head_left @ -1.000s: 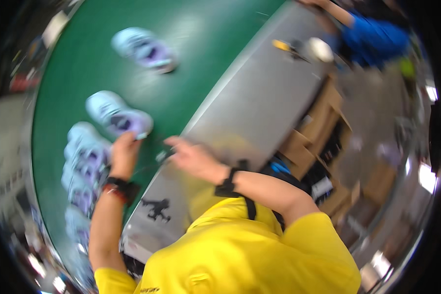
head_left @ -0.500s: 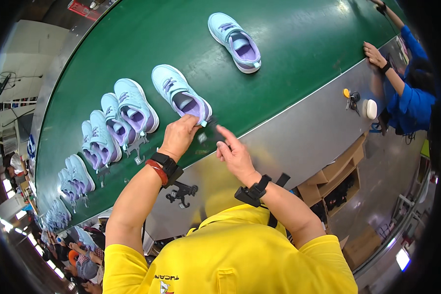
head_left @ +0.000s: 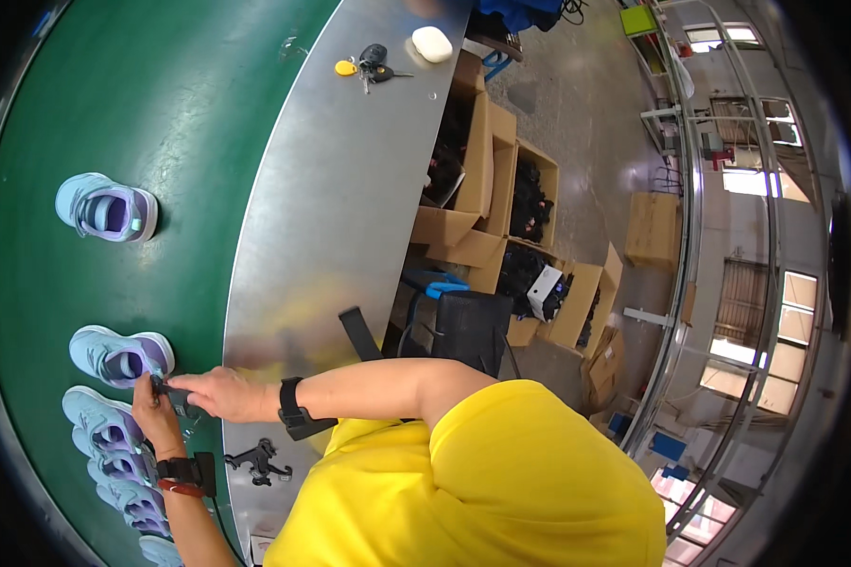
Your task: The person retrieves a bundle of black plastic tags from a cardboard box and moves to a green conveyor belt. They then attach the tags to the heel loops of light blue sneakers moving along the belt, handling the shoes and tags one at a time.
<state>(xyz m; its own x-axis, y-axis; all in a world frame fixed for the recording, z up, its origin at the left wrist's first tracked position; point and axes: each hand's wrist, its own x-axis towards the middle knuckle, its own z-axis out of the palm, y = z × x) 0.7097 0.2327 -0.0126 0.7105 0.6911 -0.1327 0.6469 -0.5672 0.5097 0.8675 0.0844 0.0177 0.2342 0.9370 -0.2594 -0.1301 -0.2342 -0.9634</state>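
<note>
A light blue and lilac sneaker [head_left: 113, 355] stands on the green belt, toe to the left, heel toward me. At its heel my left hand [head_left: 157, 418] is closed in a pinch, touching a small black plastic shoe hanger [head_left: 178, 401]. My right hand [head_left: 219, 391] reaches in from the right with its index finger stretched onto that hanger near the left fingertips. The fingers partly hide where hanger and heel meet. Another black shoe hanger [head_left: 258, 463] lies on the metal ledge, below my right forearm.
Farther along the belt [head_left: 189, 123] stands a single matching sneaker [head_left: 107, 207]; several more sneakers [head_left: 104, 420] line up nearer. The metal ledge [head_left: 321, 180] holds keys [head_left: 373, 59] and a white case [head_left: 432, 43]. Open cartons [head_left: 539, 198] with black items and a black chair [head_left: 473, 331] stand to the right.
My view has swung to the right, so the belt and sneakers now lie at the left. The right hand has come up against the left at the sneaker's heel.
</note>
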